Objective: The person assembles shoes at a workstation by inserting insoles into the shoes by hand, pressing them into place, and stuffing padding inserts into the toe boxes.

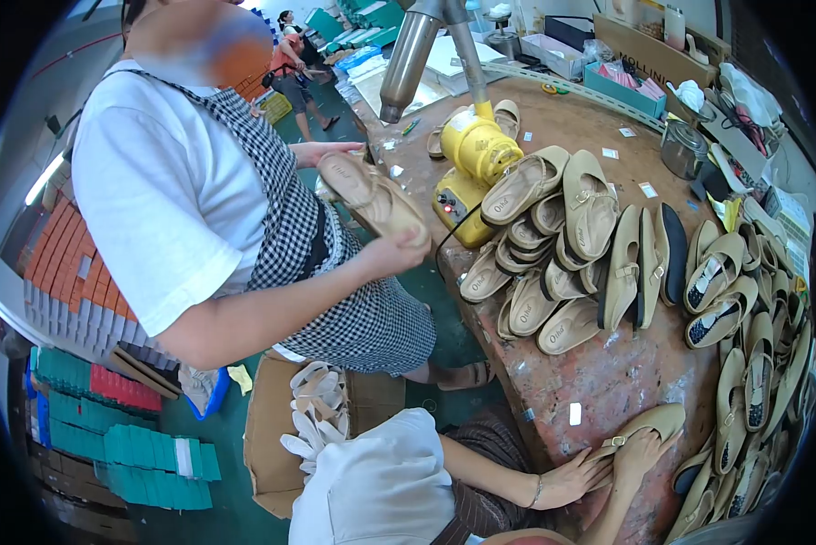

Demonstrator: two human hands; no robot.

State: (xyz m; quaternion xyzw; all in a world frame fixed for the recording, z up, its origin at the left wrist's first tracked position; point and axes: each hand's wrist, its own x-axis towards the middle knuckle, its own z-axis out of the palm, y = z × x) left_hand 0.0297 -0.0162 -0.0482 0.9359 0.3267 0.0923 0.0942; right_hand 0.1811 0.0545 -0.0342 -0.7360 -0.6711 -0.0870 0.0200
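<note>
Both hands hold a shoe; a carton reads "MOLLIN".

Own hands: two, left hand and right hand. Buckle-strap shoe under them: one. Workbench: one. Yellow machine: one. Metal nozzle: one. Beige shoes piled beside machine: at least ten, overlapping. Heaped shoes, right edge: over ten, exact count hidden. Co-worker in checked apron: one, holding one beige shoe. Loose white labels: at least four. Metal canister: one. Blue crate: one. Open carton on floor: one.
</note>
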